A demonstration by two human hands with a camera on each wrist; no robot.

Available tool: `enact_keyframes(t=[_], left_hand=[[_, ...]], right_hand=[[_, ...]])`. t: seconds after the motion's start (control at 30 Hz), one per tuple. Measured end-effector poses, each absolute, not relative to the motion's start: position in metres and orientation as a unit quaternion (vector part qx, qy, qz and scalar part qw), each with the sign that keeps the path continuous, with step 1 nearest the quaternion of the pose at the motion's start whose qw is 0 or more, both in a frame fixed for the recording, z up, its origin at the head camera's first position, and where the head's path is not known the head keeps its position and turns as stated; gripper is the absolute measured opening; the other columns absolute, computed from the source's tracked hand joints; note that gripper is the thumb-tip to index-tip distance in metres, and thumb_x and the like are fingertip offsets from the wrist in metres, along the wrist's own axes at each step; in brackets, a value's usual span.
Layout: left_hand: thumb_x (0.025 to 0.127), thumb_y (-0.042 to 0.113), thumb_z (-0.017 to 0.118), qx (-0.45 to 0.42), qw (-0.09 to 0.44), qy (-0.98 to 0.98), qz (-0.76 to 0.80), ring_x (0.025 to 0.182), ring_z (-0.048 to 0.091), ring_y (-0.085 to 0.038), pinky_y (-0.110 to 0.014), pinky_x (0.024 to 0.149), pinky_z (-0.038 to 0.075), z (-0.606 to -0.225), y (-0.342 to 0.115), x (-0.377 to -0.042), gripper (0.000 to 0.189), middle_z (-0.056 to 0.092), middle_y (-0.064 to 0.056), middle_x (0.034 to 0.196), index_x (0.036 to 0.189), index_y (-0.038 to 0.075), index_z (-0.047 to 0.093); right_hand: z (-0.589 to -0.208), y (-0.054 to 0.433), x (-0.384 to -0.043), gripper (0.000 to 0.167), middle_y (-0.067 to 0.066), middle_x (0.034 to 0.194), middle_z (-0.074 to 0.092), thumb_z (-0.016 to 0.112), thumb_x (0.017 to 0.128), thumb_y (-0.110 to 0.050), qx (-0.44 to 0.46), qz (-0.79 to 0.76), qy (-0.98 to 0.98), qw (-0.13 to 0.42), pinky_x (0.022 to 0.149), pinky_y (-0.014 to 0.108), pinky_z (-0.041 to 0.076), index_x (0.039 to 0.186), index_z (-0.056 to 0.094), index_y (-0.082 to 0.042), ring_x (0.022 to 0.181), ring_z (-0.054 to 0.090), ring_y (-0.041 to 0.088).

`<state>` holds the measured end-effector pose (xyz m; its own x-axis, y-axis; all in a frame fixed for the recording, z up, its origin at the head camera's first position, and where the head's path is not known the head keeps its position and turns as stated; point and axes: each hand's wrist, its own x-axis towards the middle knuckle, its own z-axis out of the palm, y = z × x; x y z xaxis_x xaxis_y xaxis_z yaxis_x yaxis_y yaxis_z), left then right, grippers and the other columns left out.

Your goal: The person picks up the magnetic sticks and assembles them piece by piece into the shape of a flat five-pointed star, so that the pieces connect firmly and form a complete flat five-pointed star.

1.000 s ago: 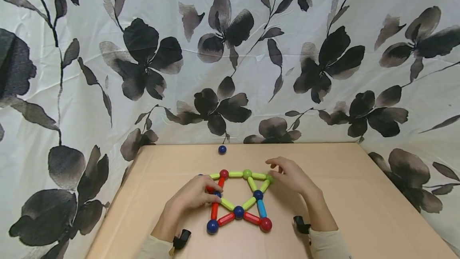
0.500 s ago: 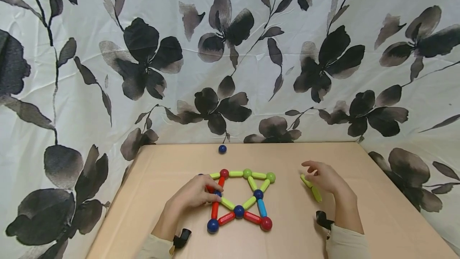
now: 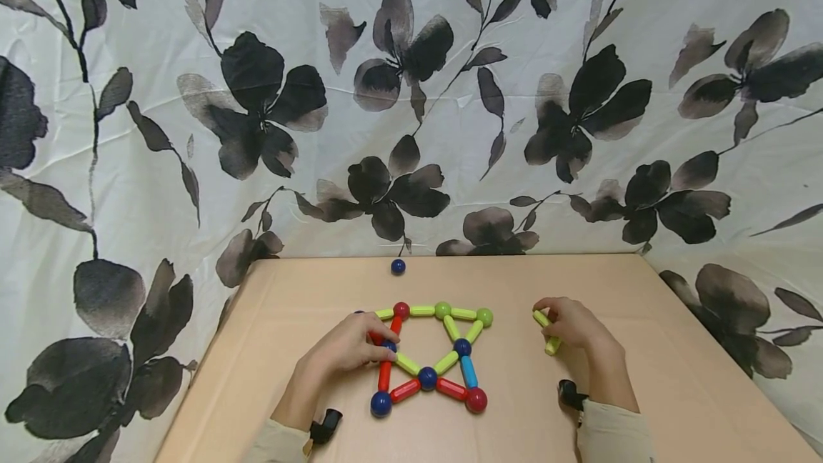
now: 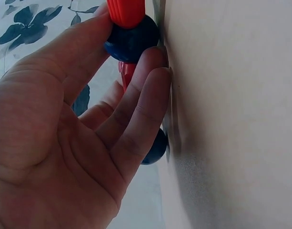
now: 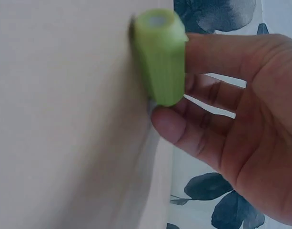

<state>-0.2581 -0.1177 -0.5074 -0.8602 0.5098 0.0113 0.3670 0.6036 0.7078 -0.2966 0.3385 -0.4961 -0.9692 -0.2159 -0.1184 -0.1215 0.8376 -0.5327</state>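
My left hand (image 3: 347,344) holds a dark blue ball (image 4: 131,40) at the left side of a frame of magnetic rods and balls; a red rod (image 4: 126,12) meets this ball. My right hand (image 3: 579,327), right of the frame, holds a yellow-green rod (image 3: 541,318) between thumb and fingers, close over the table. A second yellow-green rod (image 3: 552,346) shows just below it at an angle. In the right wrist view the near rod (image 5: 162,62) points its flat end to the camera. The frame has a green ball (image 3: 484,317) at its far right corner.
A loose blue ball (image 3: 398,266) lies near the far edge of the wooden table (image 3: 675,384). The frame's near corners are a blue ball (image 3: 381,404) and a red ball (image 3: 476,400). A floral cloth (image 3: 476,127) hangs behind the table.
My right hand has left the frame's green corner ball, gone right to two yellow-green rods, and now moves slightly back left with the rods. My left hand has stayed put.
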Motion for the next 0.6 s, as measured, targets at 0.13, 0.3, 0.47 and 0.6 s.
enact_keyframes(t=[0.13,0.3,0.47,0.6], left_hand=[[0.088,0.029,0.084,0.246,0.095,0.889,0.374,0.085,0.055,-0.016,-0.026,0.066,0.045,-0.507,-0.118,-0.258,0.025,0.069,-0.001,0.098,0.111,0.018,0.082],[0.088,0.029,0.084,0.244,0.100,0.887,0.380,0.083,0.055,-0.016,-0.026,0.064,0.044,-0.507,-0.117,-0.258,0.025,0.067,-0.002,0.097,0.111,0.019,0.082],[0.088,0.029,0.084,0.244,0.100,0.887,0.379,0.083,0.055,-0.017,-0.026,0.065,0.045,-0.507,-0.117,-0.258,0.025,0.067,-0.001,0.097,0.111,0.019,0.082],[0.088,0.028,0.084,0.241,0.105,0.885,0.385,0.085,0.055,-0.018,-0.027,0.066,0.045,-0.507,-0.117,-0.258,0.025,0.067,-0.002,0.099,0.111,0.018,0.082]], right_hand=[[-0.498,0.336,-0.301,0.042,0.014,0.100,0.067,0.075,0.090,-0.002,-0.092,-0.258,0.960,0.060,0.079,0.040,0.055,0.131,0.063,-0.001,0.085,0.062,0.024],[-0.497,0.329,-0.305,0.041,0.016,0.107,0.066,0.073,0.095,-0.009,-0.077,-0.270,0.959,0.035,0.081,0.043,0.055,0.132,0.058,-0.001,0.093,0.062,0.027],[-0.495,0.322,-0.308,0.039,0.016,0.106,0.066,0.068,0.097,-0.011,-0.080,-0.280,0.957,0.010,0.076,0.041,0.053,0.133,0.055,-0.001,0.089,0.063,0.027],[-0.496,0.319,-0.307,0.037,0.016,0.107,0.064,0.061,0.100,-0.009,-0.071,-0.284,0.956,0.008,0.073,0.036,0.050,0.134,0.050,-0.003,0.084,0.062,0.025]])
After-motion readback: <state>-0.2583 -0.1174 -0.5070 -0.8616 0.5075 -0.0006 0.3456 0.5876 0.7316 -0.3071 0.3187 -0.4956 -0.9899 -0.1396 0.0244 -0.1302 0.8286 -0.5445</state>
